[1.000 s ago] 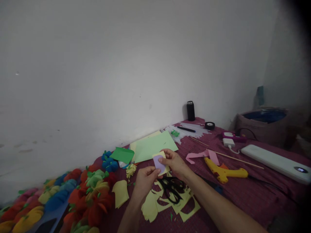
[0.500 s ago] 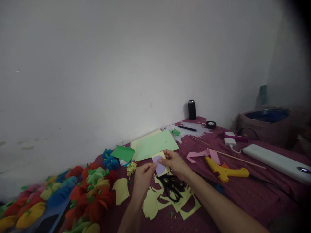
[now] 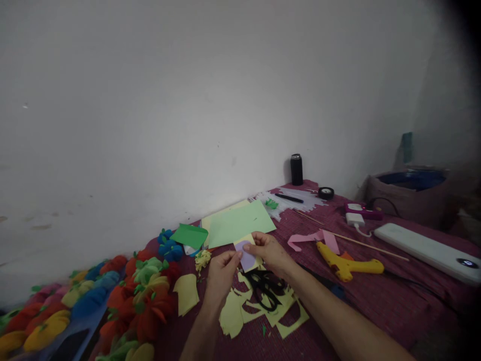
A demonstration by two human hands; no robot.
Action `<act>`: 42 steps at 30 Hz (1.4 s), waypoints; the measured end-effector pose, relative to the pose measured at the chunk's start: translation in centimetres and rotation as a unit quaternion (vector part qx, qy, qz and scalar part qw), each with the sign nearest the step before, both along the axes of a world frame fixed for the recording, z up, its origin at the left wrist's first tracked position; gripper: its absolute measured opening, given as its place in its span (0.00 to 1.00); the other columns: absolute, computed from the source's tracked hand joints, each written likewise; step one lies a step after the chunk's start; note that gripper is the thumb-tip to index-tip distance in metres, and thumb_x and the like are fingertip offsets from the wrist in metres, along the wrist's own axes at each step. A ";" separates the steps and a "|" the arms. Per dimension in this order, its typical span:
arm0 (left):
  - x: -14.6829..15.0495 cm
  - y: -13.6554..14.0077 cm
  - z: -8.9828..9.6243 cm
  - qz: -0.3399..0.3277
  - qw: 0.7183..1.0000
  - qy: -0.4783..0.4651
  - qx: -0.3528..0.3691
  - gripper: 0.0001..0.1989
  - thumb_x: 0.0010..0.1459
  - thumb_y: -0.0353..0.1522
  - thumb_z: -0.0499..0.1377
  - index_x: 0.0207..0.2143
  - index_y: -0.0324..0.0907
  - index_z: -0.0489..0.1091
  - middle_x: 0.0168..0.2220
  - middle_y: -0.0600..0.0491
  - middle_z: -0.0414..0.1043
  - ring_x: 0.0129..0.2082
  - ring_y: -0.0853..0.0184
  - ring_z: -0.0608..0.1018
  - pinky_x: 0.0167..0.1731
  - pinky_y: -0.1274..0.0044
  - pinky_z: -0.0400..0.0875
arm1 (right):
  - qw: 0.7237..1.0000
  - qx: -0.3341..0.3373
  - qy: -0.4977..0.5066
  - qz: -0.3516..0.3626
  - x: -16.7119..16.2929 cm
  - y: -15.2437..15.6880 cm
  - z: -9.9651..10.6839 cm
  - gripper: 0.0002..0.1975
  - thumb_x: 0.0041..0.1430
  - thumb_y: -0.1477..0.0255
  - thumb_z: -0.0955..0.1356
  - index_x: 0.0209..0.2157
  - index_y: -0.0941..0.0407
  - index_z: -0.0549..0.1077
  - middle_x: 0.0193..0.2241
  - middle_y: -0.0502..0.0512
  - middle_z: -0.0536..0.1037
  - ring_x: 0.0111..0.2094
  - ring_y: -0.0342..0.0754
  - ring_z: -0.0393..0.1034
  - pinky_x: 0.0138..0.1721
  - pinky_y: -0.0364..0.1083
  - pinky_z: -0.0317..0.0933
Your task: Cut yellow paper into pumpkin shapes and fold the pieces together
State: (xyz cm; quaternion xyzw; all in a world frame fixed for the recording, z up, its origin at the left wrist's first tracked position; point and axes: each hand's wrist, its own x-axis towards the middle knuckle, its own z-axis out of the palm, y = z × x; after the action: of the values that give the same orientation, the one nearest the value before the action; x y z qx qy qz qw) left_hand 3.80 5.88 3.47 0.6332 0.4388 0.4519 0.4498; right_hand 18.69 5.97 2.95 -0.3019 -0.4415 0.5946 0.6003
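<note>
Maroon woven cloth (image 3: 376, 306) covered the work surface, which ran up against a plain white wall (image 3: 188, 100). At inspection, both hands met near the middle of the cloth over a small lilac paper piece (image 3: 247, 254) backed by a pale yellow paper piece (image 3: 257, 261). The left hand (image 3: 222, 273) had thumb and forefinger pinched narrowly on the lilac piece's left edge. The right hand (image 3: 271, 251) gripped the pieces from the right, thumb on top, fingers curled behind. The papers were held just above the cloth, tilted toward the camera.

Directly below the hands lay black scissors (image 3: 265, 288) on a scatter of yellow paper offcuts (image 3: 259, 313); a separate yellow cut shape (image 3: 187, 294) lay to the left. Light green sheets (image 3: 240, 224) and a folded dark green sheet (image 3: 190, 234) lay just beyond the hands. A heap of coloured paper flowers (image 3: 112, 301) occupied the left. To the right were a pink paper strip (image 3: 313, 238), a yellow glue gun (image 3: 347, 264), a thin wooden stick (image 3: 361, 243) and a white power strip (image 3: 428, 250). A black can (image 3: 296, 169), a black pen (image 3: 288, 198) and a roll of black tape (image 3: 325, 192) stood near the wall.
</note>
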 end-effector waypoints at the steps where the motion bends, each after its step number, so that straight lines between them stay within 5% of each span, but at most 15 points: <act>1: 0.0 0.0 0.0 -0.012 1.000 -0.007 -0.004 0.14 0.48 0.41 0.57 0.22 0.38 0.71 0.17 0.57 0.63 0.18 0.75 0.62 0.19 0.83 0.54 | 1.000 0.004 -0.001 0.001 0.0 0.0 0.0 0.13 0.38 0.67 0.73 0.27 0.58 0.70 0.20 0.46 0.72 0.18 0.38 0.63 0.20 0.39 0.57; 7: -0.4 0.0 0.3 -0.104 0.993 -0.030 -0.049 0.14 0.43 0.36 0.62 0.33 0.38 0.73 0.27 0.51 0.73 0.27 0.68 0.72 0.29 0.78 0.65 | 0.997 0.011 -0.061 0.045 0.3 -0.4 0.2 0.12 0.39 0.68 0.73 0.27 0.58 0.69 0.20 0.45 0.72 0.17 0.38 0.62 0.19 0.38 0.56; 12: -1.0 -0.1 0.5 -0.113 0.990 -0.002 -0.083 0.13 0.43 0.37 0.62 0.29 0.37 0.74 0.26 0.50 0.74 0.23 0.69 0.72 0.25 0.78 0.64 | 0.991 0.030 -0.108 0.067 0.2 -0.4 0.1 0.12 0.40 0.69 0.72 0.27 0.58 0.70 0.20 0.45 0.71 0.18 0.38 0.62 0.21 0.38 0.56; 17: -0.4 -0.2 0.9 -0.037 0.993 -0.087 -0.068 0.13 0.41 0.37 0.63 0.28 0.36 0.73 0.23 0.52 0.72 0.23 0.70 0.71 0.25 0.79 0.64 | 0.995 -0.012 -0.088 0.049 0.1 -0.5 0.2 0.14 0.44 0.64 0.70 0.32 0.57 0.71 0.25 0.47 0.73 0.22 0.38 0.64 0.23 0.38 0.56; 24: 0.2 0.1 0.4 0.096 0.981 -0.164 -0.040 0.13 0.40 0.37 0.63 0.25 0.36 0.71 0.14 0.60 0.62 0.15 0.77 0.61 0.17 0.82 0.54 | 0.990 -0.070 -0.095 0.075 -0.7 -0.8 -0.2 0.15 0.43 0.61 0.71 0.26 0.60 0.73 0.22 0.49 0.73 0.21 0.37 0.62 0.24 0.38 0.57; 42: 0.3 0.3 -0.4 0.083 0.982 -0.156 -0.063 0.16 0.40 0.41 0.63 0.24 0.36 0.69 0.17 0.58 0.63 0.17 0.77 0.62 0.18 0.82 0.54 | 0.991 -0.056 -0.121 0.021 -0.9 -0.7 -0.2 0.16 0.41 0.60 0.71 0.21 0.61 0.72 0.17 0.49 0.73 0.17 0.37 0.60 0.21 0.38 0.54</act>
State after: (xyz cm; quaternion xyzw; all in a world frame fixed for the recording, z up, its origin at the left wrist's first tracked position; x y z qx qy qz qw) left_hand 4.10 6.14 3.03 0.4869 0.4416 0.5526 0.5124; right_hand 17.74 5.24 2.79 -0.3955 -0.4829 0.5900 0.5121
